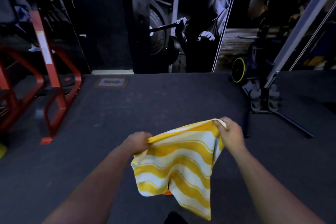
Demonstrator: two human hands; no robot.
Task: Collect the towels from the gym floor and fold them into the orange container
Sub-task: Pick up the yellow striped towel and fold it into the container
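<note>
The left hand (138, 142) and right hand (229, 132) are each clamped on an upper corner of a yellow-and-white striped towel (178, 165), which is held spread above the dark gym floor (127, 111). Only an orange sliver of the container (167, 192) is seen below the towel; the rest is hidden. A red steel frame (54, 85), left, is cut off; its white label cannot be read.
</note>
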